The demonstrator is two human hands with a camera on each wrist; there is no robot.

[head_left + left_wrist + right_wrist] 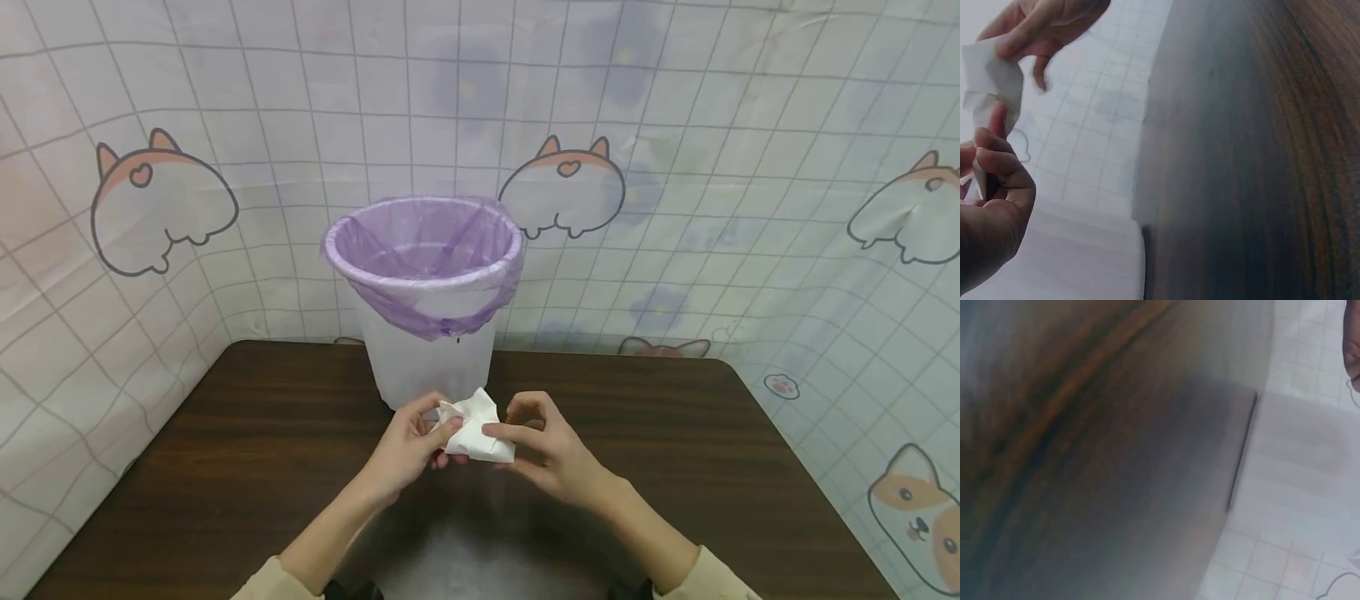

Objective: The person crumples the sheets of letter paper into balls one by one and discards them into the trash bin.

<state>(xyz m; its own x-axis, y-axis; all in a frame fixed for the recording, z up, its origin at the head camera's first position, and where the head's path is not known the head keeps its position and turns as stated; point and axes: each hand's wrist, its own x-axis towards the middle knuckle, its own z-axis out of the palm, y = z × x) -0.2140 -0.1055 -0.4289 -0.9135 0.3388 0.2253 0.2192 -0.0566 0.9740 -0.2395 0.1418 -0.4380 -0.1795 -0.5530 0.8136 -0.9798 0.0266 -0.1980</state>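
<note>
A white folded tissue (pixel 483 435) is held up between both hands, in front of the bin in the head view. My left hand (pixel 401 450) grips its left side, thumb on top and fingers curled below. At the opposite side, my right hand (pixel 558 454) pinches the edge with thumb and fingertips. The left wrist view shows the tissue (pixel 994 78) stretched between the right hand (pixel 1054 25) above and the left hand (pixel 1000 181) below. In the right wrist view only a sliver of a hand (pixel 1352 347) shows at the upper right edge.
Behind the hands, a white bin (pixel 431 367) stands on the dark wooden table (pixel 262 467). A purple bag (pixel 442 312) lines it and folds over its rim. A gridded cloth (pixel 675 108) with cartoon animals hangs around the table's back and sides.
</note>
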